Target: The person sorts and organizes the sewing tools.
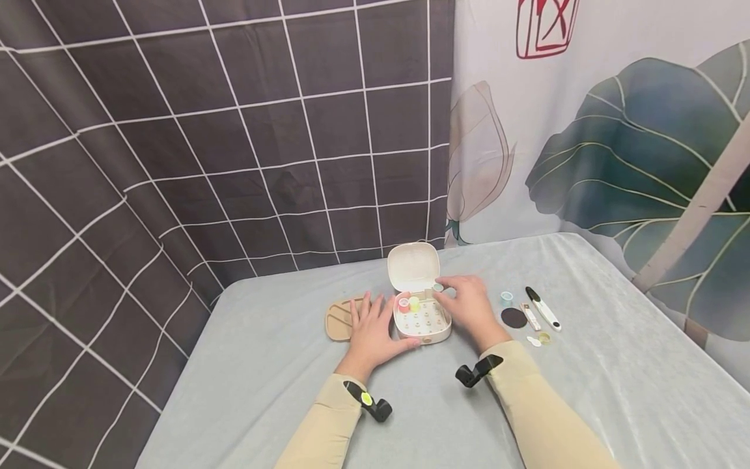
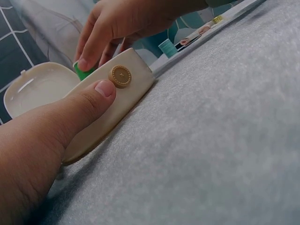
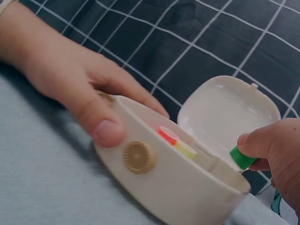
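Note:
A cream sewing box (image 1: 423,338) stands on the bed-like surface with its lid (image 1: 413,266) raised. Inside, a red thread spool (image 1: 403,305) and a yellow thread spool (image 1: 414,304) sit side by side at the back left among rows of small pegs. My left hand (image 1: 373,335) holds the box's left front corner, thumb on the front wall beside the round tan button (image 3: 138,157), fingers along the left side. Over the back right corner, my right hand (image 1: 469,306) pinches a green thread spool (image 3: 242,158) between thumb and fingers.
Left of the box lies a tan divided tray (image 1: 338,322), partly under the left fingers. To the right are a light-blue spool (image 1: 506,298), a black disc (image 1: 513,318), a black-and-white tool (image 1: 543,309), a slim pinkish tool (image 1: 530,317), a small white piece (image 1: 534,341) and a yellowish ring (image 1: 544,338).

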Demonstrator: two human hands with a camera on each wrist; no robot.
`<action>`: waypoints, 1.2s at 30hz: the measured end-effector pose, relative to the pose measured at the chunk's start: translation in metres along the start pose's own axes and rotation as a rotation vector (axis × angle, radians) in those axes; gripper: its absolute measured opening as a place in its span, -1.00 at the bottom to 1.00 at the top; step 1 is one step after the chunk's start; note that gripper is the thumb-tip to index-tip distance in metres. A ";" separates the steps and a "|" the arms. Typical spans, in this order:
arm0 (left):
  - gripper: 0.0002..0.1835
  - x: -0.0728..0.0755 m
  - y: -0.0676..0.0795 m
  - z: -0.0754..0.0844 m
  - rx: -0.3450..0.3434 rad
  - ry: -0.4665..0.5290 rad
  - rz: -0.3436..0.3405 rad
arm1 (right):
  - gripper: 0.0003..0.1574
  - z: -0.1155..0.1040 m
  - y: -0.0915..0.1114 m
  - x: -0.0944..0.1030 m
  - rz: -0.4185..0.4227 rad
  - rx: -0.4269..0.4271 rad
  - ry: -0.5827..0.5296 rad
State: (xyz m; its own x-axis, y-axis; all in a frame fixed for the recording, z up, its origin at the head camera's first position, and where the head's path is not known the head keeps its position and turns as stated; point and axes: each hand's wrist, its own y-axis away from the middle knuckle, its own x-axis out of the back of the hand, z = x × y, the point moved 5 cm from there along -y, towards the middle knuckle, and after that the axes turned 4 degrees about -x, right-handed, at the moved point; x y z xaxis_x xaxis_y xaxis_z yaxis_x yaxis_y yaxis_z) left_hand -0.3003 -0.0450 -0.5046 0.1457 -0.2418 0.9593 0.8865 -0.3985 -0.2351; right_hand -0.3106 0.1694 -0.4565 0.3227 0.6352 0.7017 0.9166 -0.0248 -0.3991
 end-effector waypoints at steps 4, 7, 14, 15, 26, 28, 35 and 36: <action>0.27 0.000 0.000 0.001 -0.003 0.002 0.003 | -0.58 -0.004 0.004 -0.008 -0.032 0.014 0.020; 0.26 0.001 0.000 0.002 -0.006 0.004 0.002 | -0.60 -0.006 0.007 -0.013 -0.045 0.031 0.048; 0.25 0.002 0.000 0.003 -0.015 -0.013 0.003 | -0.58 -0.005 0.009 -0.025 -0.067 0.027 0.149; 0.25 0.002 0.000 0.003 -0.016 -0.013 0.005 | -0.58 -0.006 0.009 -0.026 -0.072 0.017 0.153; 0.25 0.002 0.002 -0.001 -0.011 -0.014 0.013 | -0.60 -0.015 0.002 -0.032 -0.146 -0.024 0.232; 0.25 0.003 0.002 0.000 -0.011 -0.016 0.011 | -0.61 -0.016 0.001 -0.032 -0.152 -0.020 0.252; 0.25 0.004 0.002 0.001 -0.010 -0.018 -0.006 | -0.62 -0.021 -0.002 -0.034 -0.158 -0.003 0.319; 0.25 0.004 0.002 0.001 -0.010 -0.019 -0.008 | -0.62 -0.022 -0.002 -0.035 -0.160 -0.007 0.320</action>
State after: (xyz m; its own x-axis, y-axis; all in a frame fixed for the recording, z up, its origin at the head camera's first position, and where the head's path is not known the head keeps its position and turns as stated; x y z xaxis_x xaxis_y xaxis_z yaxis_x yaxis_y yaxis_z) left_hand -0.2976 -0.0457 -0.5008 0.1470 -0.2216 0.9640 0.8833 -0.4092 -0.2288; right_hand -0.3185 0.1309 -0.4672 0.2318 0.3575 0.9047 0.9627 0.0493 -0.2662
